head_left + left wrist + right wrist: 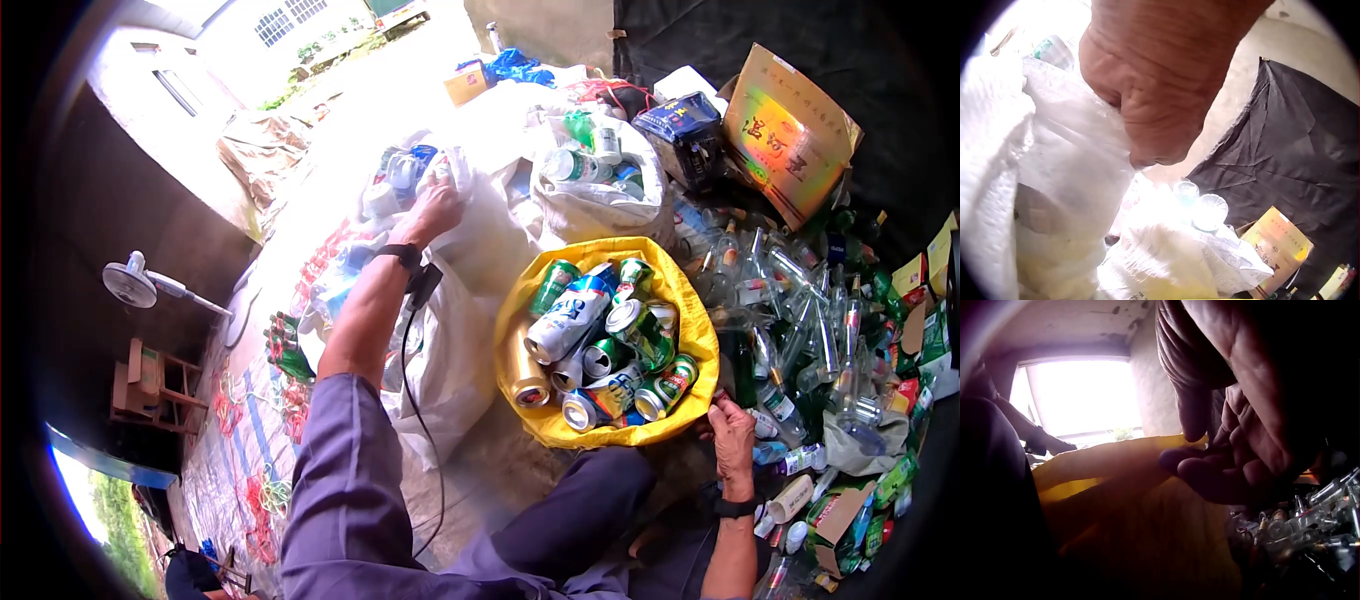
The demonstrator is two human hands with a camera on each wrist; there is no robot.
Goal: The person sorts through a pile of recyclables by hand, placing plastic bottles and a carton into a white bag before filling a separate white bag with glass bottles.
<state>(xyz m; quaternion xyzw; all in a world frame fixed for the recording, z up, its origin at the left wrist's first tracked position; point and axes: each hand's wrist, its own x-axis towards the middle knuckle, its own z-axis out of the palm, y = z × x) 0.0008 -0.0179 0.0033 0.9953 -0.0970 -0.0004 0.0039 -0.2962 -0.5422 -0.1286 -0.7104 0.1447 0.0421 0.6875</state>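
Note:
My left hand [435,210] reaches to the mouth of a white sack [445,330] of plastic bottles [402,172]. In the left wrist view the curled back of the hand overlaps the sack's edge; its fingertips are hidden, and I cannot tell whether they hold anything. My right hand [732,440] is at the lower right rim of a yellow sack [520,420]. In the right wrist view its thumb and fingers pinch that rim. The yellow sack stands upright, its mouth wide, filled with drink cans [570,318] in white, green and gold.
Another white sack [600,215] with bottles stands behind the yellow one. Glass bottles [800,300] lie heaped at the right, below a cardboard box [785,135]. A white fan [130,282] and a wooden stool [165,392] are at the left. A cable [415,400] runs from my left wrist.

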